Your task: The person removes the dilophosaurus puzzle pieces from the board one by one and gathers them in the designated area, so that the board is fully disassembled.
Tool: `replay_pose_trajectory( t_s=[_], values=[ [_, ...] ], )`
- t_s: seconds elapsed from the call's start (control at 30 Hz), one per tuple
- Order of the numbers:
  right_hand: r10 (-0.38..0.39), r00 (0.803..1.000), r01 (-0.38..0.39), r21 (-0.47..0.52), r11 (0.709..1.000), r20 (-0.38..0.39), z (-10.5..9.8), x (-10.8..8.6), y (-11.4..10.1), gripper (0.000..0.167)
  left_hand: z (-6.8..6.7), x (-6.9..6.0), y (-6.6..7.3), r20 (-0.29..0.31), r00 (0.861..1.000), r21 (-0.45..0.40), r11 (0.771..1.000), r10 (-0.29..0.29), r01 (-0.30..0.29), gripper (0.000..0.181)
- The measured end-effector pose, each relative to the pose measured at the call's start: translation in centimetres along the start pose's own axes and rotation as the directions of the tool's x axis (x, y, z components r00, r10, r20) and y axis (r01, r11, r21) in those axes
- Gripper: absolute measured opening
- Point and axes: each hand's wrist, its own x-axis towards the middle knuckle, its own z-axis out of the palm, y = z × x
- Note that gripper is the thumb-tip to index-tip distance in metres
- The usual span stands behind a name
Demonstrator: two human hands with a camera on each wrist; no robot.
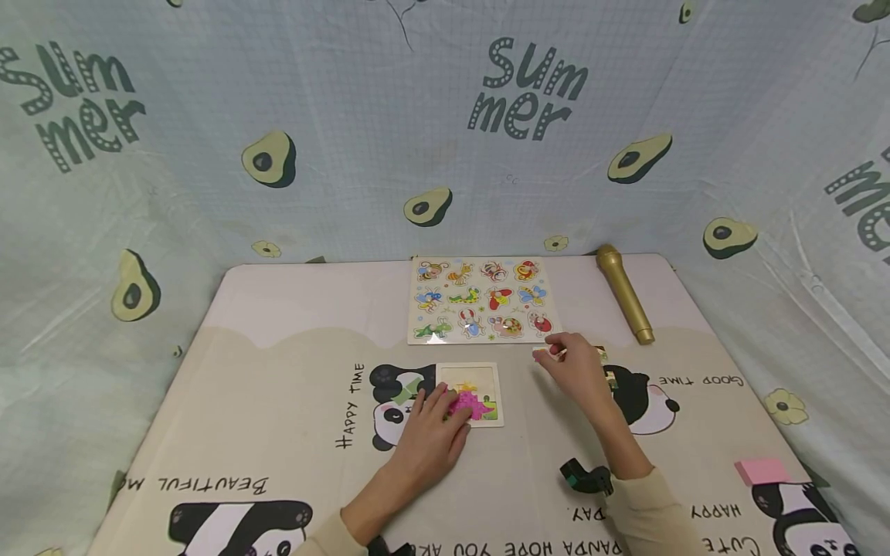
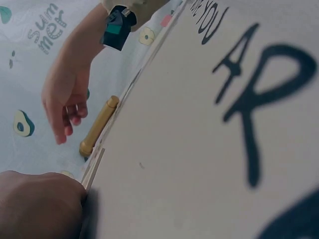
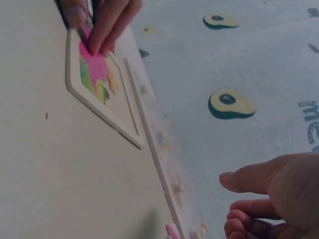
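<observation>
A square puzzle tray with a pale wooden rim lies on the table, pink, yellow and green pieces inside it. My left hand reaches in from its lower left, fingertips on the pink piece. The right wrist view shows those fingers over the pink piece. My right hand hovers right of the tray, near a small pale piece with pink on it. In the right wrist view this hand has its thumb extended and fingers loosely bent, nothing visible between them.
An insect picture board lies behind the tray. At the back right is a gold microphone-shaped object. Small patterned pieces lie beside my right hand, partly hidden by it. A pink block rests near the right edge.
</observation>
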Motion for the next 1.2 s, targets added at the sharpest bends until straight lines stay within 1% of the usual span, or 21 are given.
replay_pose_trajectory(
  t_s=[0.1,0.3,0.4,0.6,0.8,0.87,1.0,1.2],
  values=[
    [-0.012,0.999,0.011,0.019,1.000,0.037,1.2,0.1,-0.9,0.041,-0.1,0.0,0.0,-0.006,1.000,-0.007,1.000,-0.002,0.002,0.026],
    [-0.083,0.993,0.080,0.043,0.996,0.081,3.1,0.0,-2.3,0.036,0.0,0.0,0.0,-0.042,0.999,0.001,1.000,0.018,-0.018,0.025],
    [-0.109,0.988,0.105,0.047,0.993,0.108,3.9,-0.2,-2.9,0.036,0.0,0.0,0.0,-0.051,0.998,0.010,1.000,0.021,-0.021,0.025],
    [-0.155,0.975,0.147,0.057,0.987,0.162,5.3,-0.6,-3.7,0.035,-0.1,0.0,0.0,-0.057,0.998,0.010,1.000,0.019,-0.018,0.024],
    [-0.207,0.955,0.195,0.077,0.978,0.214,6.3,-1.0,-4.1,0.034,0.0,0.0,-0.1,-0.078,0.997,0.007,1.000,0.026,-0.025,0.023],
    [-0.211,0.947,0.198,0.076,0.977,0.242,6.5,-1.2,-4.2,0.035,0.1,0.0,-0.1,-0.084,0.996,0.005,1.000,0.028,-0.027,0.023],
    [-0.194,0.936,0.185,0.056,0.981,0.295,6.9,-1.4,-4.3,0.035,0.2,0.0,-0.2,-0.092,0.995,-0.002,1.000,0.031,-0.031,0.024],
    [-0.184,0.934,0.184,0.029,0.983,0.306,7.3,-1.7,-4.6,0.027,0.2,0.0,-0.2,-0.093,0.995,-0.003,0.999,0.032,-0.033,0.024]
  ],
)
